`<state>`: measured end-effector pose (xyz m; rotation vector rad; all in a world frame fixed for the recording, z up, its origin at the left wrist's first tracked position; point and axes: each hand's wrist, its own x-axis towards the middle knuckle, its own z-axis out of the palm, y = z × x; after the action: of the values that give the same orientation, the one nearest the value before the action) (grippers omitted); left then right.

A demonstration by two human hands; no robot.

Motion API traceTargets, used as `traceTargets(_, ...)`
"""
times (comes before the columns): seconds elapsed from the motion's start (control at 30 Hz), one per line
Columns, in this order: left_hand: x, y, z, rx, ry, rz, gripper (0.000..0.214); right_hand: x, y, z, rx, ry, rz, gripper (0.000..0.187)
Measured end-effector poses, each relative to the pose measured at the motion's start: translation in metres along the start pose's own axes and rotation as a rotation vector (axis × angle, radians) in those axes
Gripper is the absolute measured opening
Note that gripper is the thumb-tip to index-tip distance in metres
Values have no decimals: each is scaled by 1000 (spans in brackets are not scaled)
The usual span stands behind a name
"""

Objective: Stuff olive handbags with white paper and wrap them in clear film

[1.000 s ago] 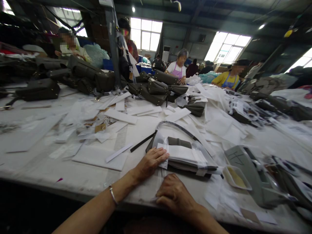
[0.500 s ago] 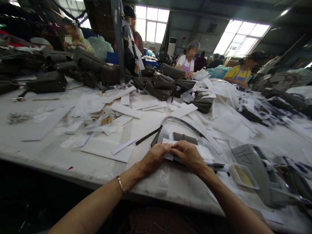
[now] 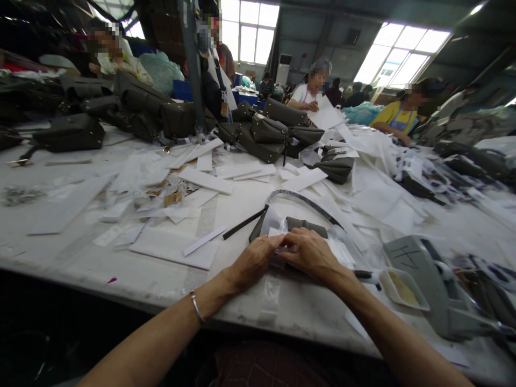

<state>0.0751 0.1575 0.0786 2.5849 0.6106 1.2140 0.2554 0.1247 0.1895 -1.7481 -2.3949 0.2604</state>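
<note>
My left hand (image 3: 255, 261) and my right hand (image 3: 309, 252) meet over a flat olive-grey bag (image 3: 306, 226) lying near the table's front edge. Both pinch a thin clear plastic wrapping (image 3: 277, 232) with white paper at the bag's left end. The fingers of each hand are closed on that wrapping. A thin dark strap (image 3: 303, 200) arcs over the bag's far side. A silver bangle sits on my left wrist.
White card strips (image 3: 205, 180) and paper scraps litter the white table (image 3: 64, 258). Dark bags (image 3: 266, 140) pile up at the back. A small tray (image 3: 403, 290) and a grey tool (image 3: 419, 274) lie right. Several people work across the table.
My right hand moved up from the table edge to the bag's left end and joined the left; both now pinch the wrapping, lifted slightly.
</note>
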Motion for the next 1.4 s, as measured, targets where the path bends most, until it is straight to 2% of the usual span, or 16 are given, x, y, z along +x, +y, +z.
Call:
traceTargets(0.13,0,1,-2,-1,-17,12,49,-6,6,12,-140,111,-103,18)
traceTargets(0.33,1,4,-9,54,-114,29,37,-20,25,35,-66,337,-347,19)
traceTargets(0.5,4,9,-17,-7,-197,18,46,-28,25,57,-12,496,-363,11)
traceTargets(0.6,7,13,-14,-89,-141,-72,45,-29,22,63,-32,555,-367,9)
traceTargets(0.7,11,17,-6,-89,-2,-160,22,-29,22,63,-33,584,-362,10)
traceTargets(0.8,12,19,-1,-29,35,-135,14,-37,22,57,30,596,-366,14)
traceTargets(0.9,13,20,-2,17,18,-81,13,-59,17,53,142,555,-448,14)
traceTargets(0.97,13,20,-3,37,18,-48,12,-76,9,57,196,426,-534,17)
traceTargets(1.03,13,19,-3,54,25,-29,12,-91,-2,67,201,254,-582,37)
traceTargets(1.13,13,18,-3,60,36,-16,13,-99,-15,85,243,110,-501,57)
traceTargets(1.27,15,19,-4,51,40,-6,12,-95,-22,97,403,82,-358,46)
traceTargets(1.33,15,19,-5,57,38,-11,12,-92,-21,98,451,106,-349,37)
traceTargets(1.4,16,20,-6,63,35,-15,12,-88,-19,100,489,168,-362,20)
